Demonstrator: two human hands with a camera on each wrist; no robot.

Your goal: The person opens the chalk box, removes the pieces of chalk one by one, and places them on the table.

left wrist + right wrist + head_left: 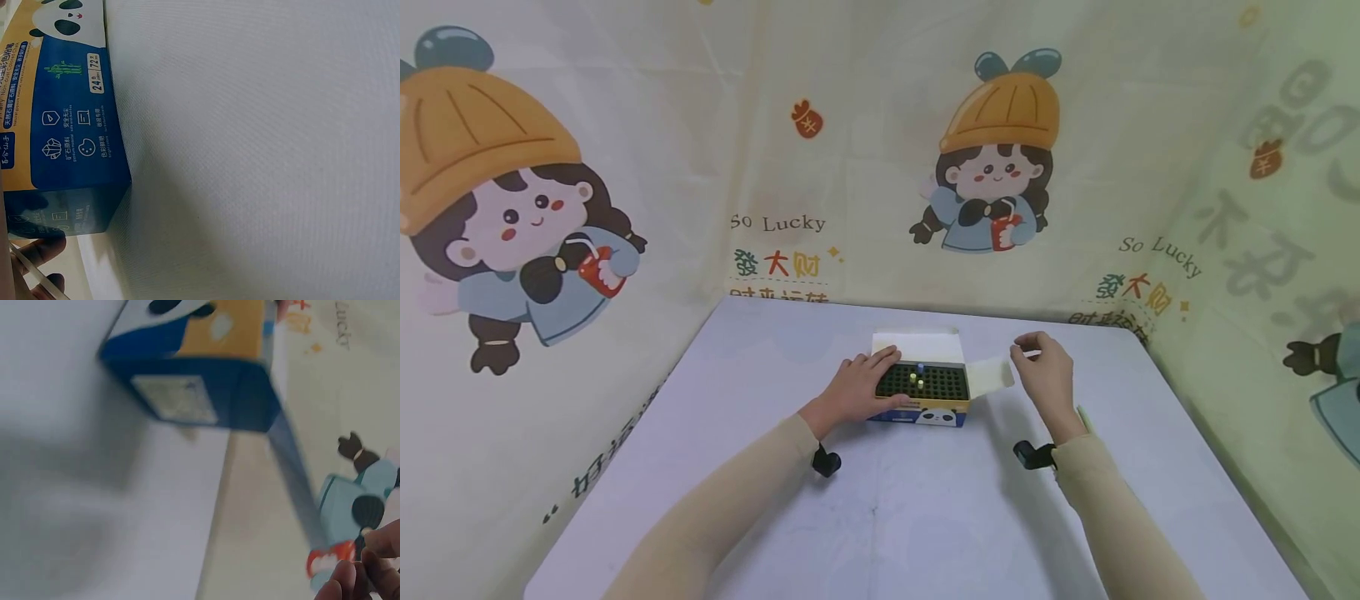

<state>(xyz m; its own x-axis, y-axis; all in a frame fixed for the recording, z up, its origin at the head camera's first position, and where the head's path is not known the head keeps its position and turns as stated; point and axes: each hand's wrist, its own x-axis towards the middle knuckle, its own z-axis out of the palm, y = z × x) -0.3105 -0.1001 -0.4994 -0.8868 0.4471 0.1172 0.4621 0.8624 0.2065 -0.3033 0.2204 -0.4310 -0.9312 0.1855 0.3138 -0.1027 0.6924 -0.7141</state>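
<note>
An opened chalk box, blue and yellow with a panda face, stands on the table. Its black insert has rows of holes. A blue chalk and two pale yellow chalks stick up from it. My left hand grips the box's left end, thumb along the front edge and fingers over the top towards the back. In the left wrist view, fingertips show beyond the box's end. My right hand is raised beside the box, fingers curled with tips close together near the side flap. I see nothing between them.
The white lid stands open behind the insert, and a white side flap sticks out to the right. Under the box is a pale table. Printed cloth with cartoon figures hangs around the table's back and sides.
</note>
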